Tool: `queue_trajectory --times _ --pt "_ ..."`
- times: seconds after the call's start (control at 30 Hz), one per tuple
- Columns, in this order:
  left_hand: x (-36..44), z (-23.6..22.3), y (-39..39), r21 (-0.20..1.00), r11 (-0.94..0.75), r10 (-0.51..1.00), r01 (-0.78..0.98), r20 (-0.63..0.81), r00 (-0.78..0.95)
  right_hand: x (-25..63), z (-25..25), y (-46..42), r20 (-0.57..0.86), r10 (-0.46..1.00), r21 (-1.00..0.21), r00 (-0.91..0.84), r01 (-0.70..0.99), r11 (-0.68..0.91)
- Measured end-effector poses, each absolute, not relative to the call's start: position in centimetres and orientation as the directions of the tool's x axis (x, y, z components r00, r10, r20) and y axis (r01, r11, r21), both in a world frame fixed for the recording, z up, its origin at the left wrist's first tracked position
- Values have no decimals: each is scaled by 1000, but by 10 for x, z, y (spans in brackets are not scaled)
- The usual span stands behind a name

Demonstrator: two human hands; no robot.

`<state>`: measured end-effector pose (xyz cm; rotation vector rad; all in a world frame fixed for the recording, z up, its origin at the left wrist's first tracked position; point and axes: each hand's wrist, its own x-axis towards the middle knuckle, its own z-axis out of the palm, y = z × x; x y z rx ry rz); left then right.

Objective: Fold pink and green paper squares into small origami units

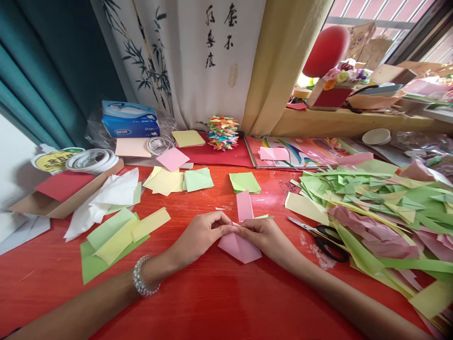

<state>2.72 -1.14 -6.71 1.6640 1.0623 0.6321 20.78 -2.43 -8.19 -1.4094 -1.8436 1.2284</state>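
Between both hands is a pink sheet of paper (242, 250), partly folded, its pointed lower edge toward me. My left hand (201, 236), with a beaded bracelet (139, 278) on the wrist, pinches the paper's upper edge with thumb and index finger. From the other side my right hand (265, 238) grips the same edge, its fingertips almost meeting the left ones. Just beyond the fingers lies a pink paper strip (244, 206). Part of a green piece shows behind my right hand. Scissors with black handles (327, 241) rest to the right of that hand.
Green, yellow and pink paper pieces (382, 193) heap up on the right of the red table (184, 302). Yellow and green sheets (120, 236) lie left. Square paper stacks (244, 182), a multicoloured paper ornament (222, 133) and a blue tissue pack (130, 120) stand farther back.
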Motion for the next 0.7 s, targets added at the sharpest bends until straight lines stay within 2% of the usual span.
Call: queue_trajectory --times 0.2,0.5,0.7 --pt "28 -66 -12 922 -136 872 362 -61 485 206 -82 -27 -48 935 -864 -350 485 137" --pt "26 -67 -9 936 -86 898 340 -75 433 207 -83 -26 -91 925 -904 -369 419 78" --pt "25 -70 -7 953 -38 875 300 -114 471 206 -78 -26 -128 933 -905 -335 424 28"
